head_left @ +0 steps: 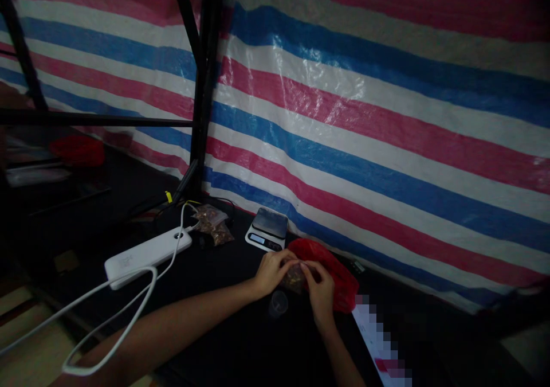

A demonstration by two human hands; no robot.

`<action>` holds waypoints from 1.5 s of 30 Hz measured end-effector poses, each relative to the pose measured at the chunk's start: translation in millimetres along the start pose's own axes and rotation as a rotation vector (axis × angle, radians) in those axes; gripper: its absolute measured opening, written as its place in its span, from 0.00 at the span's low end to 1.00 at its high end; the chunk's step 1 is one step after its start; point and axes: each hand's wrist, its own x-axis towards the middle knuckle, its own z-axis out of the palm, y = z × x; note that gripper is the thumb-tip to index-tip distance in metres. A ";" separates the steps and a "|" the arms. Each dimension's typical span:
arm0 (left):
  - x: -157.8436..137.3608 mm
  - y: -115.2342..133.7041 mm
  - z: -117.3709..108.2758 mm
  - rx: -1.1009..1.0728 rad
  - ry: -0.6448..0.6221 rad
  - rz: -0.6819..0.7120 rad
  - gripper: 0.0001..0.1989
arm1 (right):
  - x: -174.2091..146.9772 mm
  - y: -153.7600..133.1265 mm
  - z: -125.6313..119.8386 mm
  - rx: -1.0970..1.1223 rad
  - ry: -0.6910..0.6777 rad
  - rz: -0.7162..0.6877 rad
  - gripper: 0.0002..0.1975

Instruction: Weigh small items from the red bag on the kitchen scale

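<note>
- Left hand (271,271), just below and right of the frame's centre: thumb and fingers drawn together, pinching the top edge of the bag.
- Right hand (320,286), to its right: thumb and forefinger close together on the same edge, the other fingers curled.
- Bag (294,279), clear with brownish bits inside: between the two hands, right of the lower centre.
- Cup (279,303), clear: just below the bag in the frame, on the dark table (240,341).
- Scale (267,229), white with a lit display: above the left hand.
- Red plastic (339,278), crumpled: behind and beside the right hand.
- Filled packets (215,226): left of the scale, near the white power strip (148,255) and its cable (150,295).
- Pale flat thing (378,347), partly pixelated: lower right.
- Striped sheet (365,129): across the upper frame, behind a black post (201,89).
</note>
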 end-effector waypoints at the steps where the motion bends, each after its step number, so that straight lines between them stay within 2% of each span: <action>1: 0.0 -0.3 0.2 0.012 0.004 0.002 0.11 | -0.2 -0.8 0.1 -0.002 0.002 -0.002 0.10; 9: -0.8 -2.8 0.5 0.089 -0.007 0.005 0.12 | -1.7 2.4 5.5 -0.028 0.023 -0.010 0.10; 15: 0.5 -2.2 1.0 0.084 -0.025 -0.018 0.12 | -2.7 0.7 3.9 -0.032 -0.013 0.020 0.12; 23: 1.0 0.5 -0.2 0.055 -0.068 0.014 0.11 | -6.8 -13.2 -1.1 -0.224 0.007 -0.002 0.12; 30: 5.0 -7.0 -6.3 0.067 -0.095 0.037 0.12 | -7.1 -6.4 -2.7 -0.132 -0.047 0.065 0.13; 34: 12.0 -12.0 -23.6 0.117 -0.194 0.045 0.11 | -3.1 -2.5 -5.1 -0.116 -0.017 0.131 0.13; 37: 13.5 -8.8 -35.4 0.167 -0.252 0.052 0.11 | -2.8 -9.7 -1.5 -0.138 0.012 0.132 0.13; 40: 19.5 3.1 -52.8 0.219 -0.279 0.035 0.11 | -2.7 -23.6 0.9 -0.085 -0.086 0.099 0.12; 42: 32.0 12.5 -78.7 0.222 -0.283 0.032 0.12 | -1.1 -30.5 -3.6 -0.031 -0.153 0.035 0.13; 45: 62.1 12.4 -143.8 0.318 -0.083 -0.035 0.15 | 2.7 -29.9 -21.8 -0.156 -0.138 -0.052 0.14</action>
